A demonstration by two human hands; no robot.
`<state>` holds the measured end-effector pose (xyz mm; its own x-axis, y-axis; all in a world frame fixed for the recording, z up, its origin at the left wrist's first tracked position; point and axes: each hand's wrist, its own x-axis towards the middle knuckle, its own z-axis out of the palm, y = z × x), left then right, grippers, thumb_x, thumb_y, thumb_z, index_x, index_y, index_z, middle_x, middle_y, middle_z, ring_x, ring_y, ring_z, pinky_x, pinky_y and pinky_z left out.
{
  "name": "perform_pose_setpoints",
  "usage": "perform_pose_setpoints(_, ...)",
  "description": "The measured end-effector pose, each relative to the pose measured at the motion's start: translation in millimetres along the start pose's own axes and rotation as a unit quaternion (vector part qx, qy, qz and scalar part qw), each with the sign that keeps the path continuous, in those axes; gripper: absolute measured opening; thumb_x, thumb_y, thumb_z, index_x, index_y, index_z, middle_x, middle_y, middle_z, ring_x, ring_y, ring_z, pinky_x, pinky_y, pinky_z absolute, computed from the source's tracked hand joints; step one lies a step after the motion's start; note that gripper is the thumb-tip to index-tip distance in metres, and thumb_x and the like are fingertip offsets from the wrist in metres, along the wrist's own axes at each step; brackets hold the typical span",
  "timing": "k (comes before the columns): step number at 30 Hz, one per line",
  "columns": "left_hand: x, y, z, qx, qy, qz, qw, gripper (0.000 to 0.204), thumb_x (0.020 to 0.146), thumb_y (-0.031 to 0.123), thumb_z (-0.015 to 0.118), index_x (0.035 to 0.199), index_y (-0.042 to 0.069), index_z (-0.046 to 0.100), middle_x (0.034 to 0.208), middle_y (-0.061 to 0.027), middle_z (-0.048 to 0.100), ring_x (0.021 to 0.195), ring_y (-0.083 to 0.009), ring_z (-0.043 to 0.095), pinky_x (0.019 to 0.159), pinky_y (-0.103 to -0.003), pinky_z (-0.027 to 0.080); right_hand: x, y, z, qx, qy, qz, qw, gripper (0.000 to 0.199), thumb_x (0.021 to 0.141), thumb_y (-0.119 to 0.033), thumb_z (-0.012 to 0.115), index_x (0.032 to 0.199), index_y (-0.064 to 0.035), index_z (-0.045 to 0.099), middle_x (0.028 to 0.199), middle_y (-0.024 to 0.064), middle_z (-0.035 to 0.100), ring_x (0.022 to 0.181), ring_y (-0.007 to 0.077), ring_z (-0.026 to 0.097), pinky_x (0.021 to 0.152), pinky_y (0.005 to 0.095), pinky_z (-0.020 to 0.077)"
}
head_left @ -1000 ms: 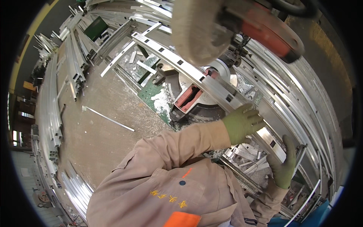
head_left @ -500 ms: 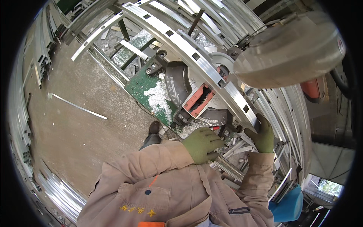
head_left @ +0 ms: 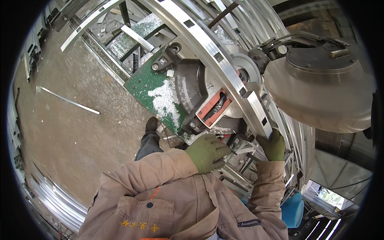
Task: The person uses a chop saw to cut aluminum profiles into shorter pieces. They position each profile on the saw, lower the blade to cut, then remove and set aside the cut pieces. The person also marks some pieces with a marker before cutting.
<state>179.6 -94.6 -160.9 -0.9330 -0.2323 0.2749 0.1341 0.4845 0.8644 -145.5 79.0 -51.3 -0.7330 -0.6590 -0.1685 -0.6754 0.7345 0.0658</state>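
Observation:
A long silver aluminium profile with square holes lies across a miter saw. At its near end is a short profile piece, its end face showing at a step where it meets the long length. My right hand, in a green glove, is closed around the near end of this short piece. My left hand, gloved alike, is in front of the saw base with fingers stretched out and nothing in them. The rounded saw head is raised at the right, above the profile. Its blade is not clearly visible.
White metal chips cover part of the green bench top. Offcuts lie beside my hands. Long profiles are stacked beyond the saw and along the left. A thin strip lies on the floor. A blue container stands at right.
My view has shifted slightly. The saw head, blurred before, now appears sharper and farther right. A step between the short piece and the long profile now shows plainly. Both hands stay in nearly the same places.

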Motion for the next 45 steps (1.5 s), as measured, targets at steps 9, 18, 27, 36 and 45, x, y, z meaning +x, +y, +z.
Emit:
perform_pose_setpoints(9, 0.2, -14.7, 0.5, -0.018, 0.036, 0.012, 0.999, 0.044, 0.099, 0.033, 0.090, 0.137, 0.010, 0.082, 0.136, -0.0102, 0.085, 0.128, -0.0355, 0.079, 0.118, -0.054, 0.059, -5.1, 1.2, 14.4, 0.063, 0.074, -0.069, 0.993, 0.087, 0.081, -0.043, 0.108, 0.152, -0.0066, 0.073, 0.120, 0.0252, 0.087, 0.108, 0.0507, 0.085, 0.093, 0.0579, 0.0676)
perform_pose_setpoints(18, -13.6, -29.9, 1.9, -0.059, 0.052, 0.020, 0.997, 0.046, 0.102, 0.032, 0.086, 0.141, 0.010, 0.080, 0.138, -0.0111, 0.082, 0.133, -0.0352, 0.076, 0.125, -0.056, 0.056, -6.7, 19.2, 29.8, 0.005, 0.077, -0.053, 0.996, 0.092, 0.077, -0.046, 0.110, 0.152, -0.0081, 0.073, 0.119, 0.0269, 0.087, 0.106, 0.0541, 0.083, 0.092, 0.0625, 0.0669)
perform_pose_setpoints(27, 5.9, -29.0, -26.2, -0.077, -0.043, 0.000, 0.996, 0.049, 0.100, 0.035, 0.088, 0.144, 0.013, 0.080, 0.144, -0.0100, 0.081, 0.138, -0.0340, 0.073, 0.130, -0.056, 0.053, -6.9, 9.5, 23.0, -0.004, 0.067, -0.043, 0.997, 0.084, 0.077, -0.045, 0.110, 0.144, -0.0055, 0.078, 0.118, 0.0276, 0.087, 0.108, 0.0537, 0.083, 0.094, 0.0633, 0.0659)
perform_pose_setpoints(36, 140.1, -73.0, -131.3, 0.349, 0.102, 0.050, 0.930, 0.072, 0.097, 0.039, 0.095, 0.162, 0.019, 0.071, 0.165, -0.0079, 0.073, 0.163, -0.0324, 0.060, 0.144, -0.060, 0.037, -4.7, -1.5, 11.9, -0.016, 0.027, -0.024, 0.999, 0.083, 0.080, -0.042, 0.109, 0.146, -0.0052, 0.075, 0.125, 0.0272, 0.086, 0.114, 0.0513, 0.083, 0.098, 0.0609, 0.0661)
perform_pose_setpoints(45, 210.8, -51.5, -169.6, 0.431, -0.205, -0.059, 0.877, 0.072, 0.090, 0.050, 0.102, 0.154, 0.023, 0.080, 0.155, -0.0066, 0.080, 0.157, -0.0334, 0.065, 0.133, -0.053, 0.046, -5.6, -2.6, 6.5, -0.009, 0.043, -0.052, 0.998, 0.073, 0.081, -0.040, 0.106, 0.138, -0.0070, 0.076, 0.118, 0.0263, 0.086, 0.109, 0.0514, 0.083, 0.094, 0.0603, 0.0668)
